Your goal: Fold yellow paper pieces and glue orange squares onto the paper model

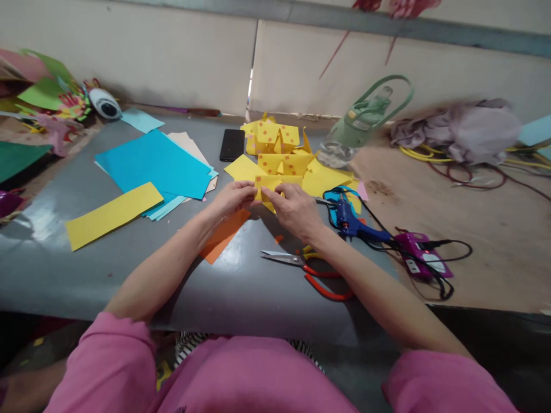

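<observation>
Both my hands are closed on a folded yellow paper piece with an orange square on it. My left hand pinches its left end, while my right hand presses its front with the fingertips. Just beyond stand more folded yellow paper pieces dotted with orange squares, with loose yellow sheets around them. An orange paper sheet lies partly under my left forearm. Scissors with red handles rest below my right hand, their handles partly behind my forearm.
A blue glue gun and its black cord lie at the right by a purple power strip. Blue paper sheets and a yellow strip are at the left. Behind are a black phone and a green bottle.
</observation>
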A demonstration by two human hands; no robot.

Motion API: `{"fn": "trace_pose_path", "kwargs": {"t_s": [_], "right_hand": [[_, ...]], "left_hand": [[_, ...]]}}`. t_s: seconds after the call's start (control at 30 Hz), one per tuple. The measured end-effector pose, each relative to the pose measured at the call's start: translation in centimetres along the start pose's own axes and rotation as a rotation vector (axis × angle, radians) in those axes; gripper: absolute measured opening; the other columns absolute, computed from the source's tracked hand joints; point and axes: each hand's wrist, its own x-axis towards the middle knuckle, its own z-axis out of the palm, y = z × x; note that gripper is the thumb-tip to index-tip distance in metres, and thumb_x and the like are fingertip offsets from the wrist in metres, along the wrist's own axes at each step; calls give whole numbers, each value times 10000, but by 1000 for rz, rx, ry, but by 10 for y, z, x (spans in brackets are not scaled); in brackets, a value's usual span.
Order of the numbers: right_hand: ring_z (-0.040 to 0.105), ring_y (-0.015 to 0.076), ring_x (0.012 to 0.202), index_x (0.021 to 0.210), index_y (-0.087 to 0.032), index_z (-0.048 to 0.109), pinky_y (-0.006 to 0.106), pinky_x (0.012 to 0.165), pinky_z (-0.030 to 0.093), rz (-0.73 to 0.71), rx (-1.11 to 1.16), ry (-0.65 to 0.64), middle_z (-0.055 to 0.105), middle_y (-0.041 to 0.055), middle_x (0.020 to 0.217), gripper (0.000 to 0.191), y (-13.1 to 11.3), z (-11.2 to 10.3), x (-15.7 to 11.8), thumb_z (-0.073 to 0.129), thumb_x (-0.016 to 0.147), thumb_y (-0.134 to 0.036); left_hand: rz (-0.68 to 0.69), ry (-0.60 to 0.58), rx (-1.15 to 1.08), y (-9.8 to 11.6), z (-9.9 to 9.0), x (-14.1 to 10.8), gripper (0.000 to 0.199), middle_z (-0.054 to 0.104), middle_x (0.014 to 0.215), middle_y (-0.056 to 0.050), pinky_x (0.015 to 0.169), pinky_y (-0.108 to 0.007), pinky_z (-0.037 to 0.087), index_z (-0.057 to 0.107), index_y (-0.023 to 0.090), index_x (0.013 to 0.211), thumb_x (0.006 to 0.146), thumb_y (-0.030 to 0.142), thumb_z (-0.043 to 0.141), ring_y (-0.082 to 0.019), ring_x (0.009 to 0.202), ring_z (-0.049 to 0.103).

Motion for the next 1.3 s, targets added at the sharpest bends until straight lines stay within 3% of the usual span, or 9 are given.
{"fn": "trace_pose_path", "kwargs": {"t_s": [0.2,0.53,0.67,0.73,0.8,0.97,1.1,1.2,1.3], "right_hand": [[560,245,915,1337,-217,655,332,760,424,-15,-21,-13,669,115,1024,381,0,1,-1,424,1035,-212],[554,262,920,1364,-200,636,351,782,431,-24,-2,-77,675,134,1030,401,-5,5,0,427,1022,-219],[588,257,920,1434,-200,581,355,798,482,39,151,-77,674,124,1050,440,4,-2,-1,449,1022,-281],[611,259,973,1475,-174,537,370,847,508,107,241,-21,665,128,1082,483,20,-14,-8,448,1021,-311],[627,274,1021,1421,-177,593,401,896,516,163,248,34,667,128,1077,459,44,-28,-23,443,1017,-335],[670,301,944,1193,-222,731,445,826,542,301,199,19,692,131,1006,374,90,-53,-77,463,990,-385],[681,291,886,1111,-218,759,445,759,552,279,268,-56,703,133,993,353,81,-50,-105,489,976,-401],[674,271,855,1091,-207,768,435,743,553,250,282,-75,699,133,1004,346,68,-45,-109,513,966,-404],[668,267,871,1107,-217,763,436,769,548,276,259,-57,698,129,1033,337,72,-45,-110,516,968,-400]], "left_hand": [[0,-5,-7,-1,-1,2,132,593,675,29,738,-189,567,623,124,724,794,13,629,-55,631,614],[-2,9,18,-3,-2,2,142,583,594,45,700,-195,572,619,128,700,756,5,664,-49,535,575],[-3,43,21,0,-3,3,149,614,629,38,719,-207,581,623,139,723,733,21,713,-62,572,607],[-6,63,23,1,-4,5,152,637,660,28,747,-215,587,630,140,739,732,18,720,-69,605,630],[-6,79,24,1,-5,6,165,669,712,12,776,-223,587,640,138,770,726,9,734,-77,646,656],[-1,89,23,-2,-7,9,189,721,830,-36,818,-237,573,643,125,820,735,22,775,-97,744,697],[-1,104,44,-5,-8,9,231,729,839,-32,863,-242,566,649,129,843,711,-7,781,-97,774,699],[3,92,76,-6,-11,7,249,732,844,-24,857,-261,583,663,145,836,690,15,817,-110,786,699],[42,80,118,-6,-14,7,175,739,875,-45,829,-273,609,686,147,827,733,66,808,-123,798,701]]}}
